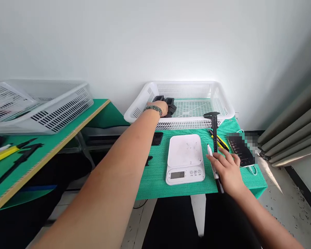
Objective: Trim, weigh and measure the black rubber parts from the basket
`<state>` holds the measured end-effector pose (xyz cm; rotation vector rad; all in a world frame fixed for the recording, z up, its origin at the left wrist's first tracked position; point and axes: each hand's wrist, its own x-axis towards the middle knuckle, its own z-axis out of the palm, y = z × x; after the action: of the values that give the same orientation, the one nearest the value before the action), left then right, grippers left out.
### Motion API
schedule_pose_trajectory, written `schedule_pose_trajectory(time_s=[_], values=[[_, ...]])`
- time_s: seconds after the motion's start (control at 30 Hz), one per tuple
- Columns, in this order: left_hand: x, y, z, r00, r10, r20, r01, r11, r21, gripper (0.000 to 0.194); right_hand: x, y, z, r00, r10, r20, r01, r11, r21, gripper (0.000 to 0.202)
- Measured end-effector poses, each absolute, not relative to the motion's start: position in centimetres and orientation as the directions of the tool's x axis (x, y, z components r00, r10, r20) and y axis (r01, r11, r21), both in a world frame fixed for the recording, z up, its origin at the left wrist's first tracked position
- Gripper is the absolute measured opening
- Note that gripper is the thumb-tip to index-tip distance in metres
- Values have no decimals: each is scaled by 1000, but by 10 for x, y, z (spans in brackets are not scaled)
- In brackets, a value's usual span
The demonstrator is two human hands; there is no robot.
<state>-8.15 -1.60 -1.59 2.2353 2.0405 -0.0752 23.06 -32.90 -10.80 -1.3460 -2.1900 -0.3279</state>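
My left hand [160, 106], with a beaded bracelet at the wrist, reaches over the near wall of a white plastic basket [191, 123]. It is at several black plastic parts [170, 101] in the basket's left end; its fingers are hidden, so a grip cannot be made out. My right hand [228, 173] lies palm down at the table's right side, fingers apart. Its fingertips rest over a black caliper [214, 133] and its thumb is against a white marker [209, 150]. Between my arms sits a white kitchen scale [185, 152], with nothing on its plate.
A yellow utility knife [222, 141] and a phone [239, 148] with a white cable lie on the right. A flat black piece [158, 139] and a small black piece [148, 160] lie left of the scale. Another table at left bears a white basket [59, 116].
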Motion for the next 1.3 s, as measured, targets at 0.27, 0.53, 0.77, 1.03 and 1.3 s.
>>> schedule_pose_trajectory(time_s=[0.27, 0.53, 0.77, 1.03, 1.3], values=[[-69, -23, -2, -118, 991, -60, 989, 123, 84, 39, 210, -322, -106, -278, 770, 574, 942, 336, 6, 61], [-61, -43, 12, -160, 967, 199, 972, 119, 202, 36, 239, -342, -133, 88, 750, 656, 817, 323, -479, 40], [-60, -59, 28, -133, 786, 603, 881, -184, 435, 25, 216, -292, -133, 209, 849, 485, 773, 160, -613, 65], [-46, -173, 24, -154, 404, 902, 700, -600, 388, 12, 210, -299, -135, 257, 866, 428, 740, 109, -664, 59], [-57, -354, -52, -361, 499, 788, 621, -502, 602, 7, 204, -327, -116, 258, 947, 190, 870, -142, -472, 50]])
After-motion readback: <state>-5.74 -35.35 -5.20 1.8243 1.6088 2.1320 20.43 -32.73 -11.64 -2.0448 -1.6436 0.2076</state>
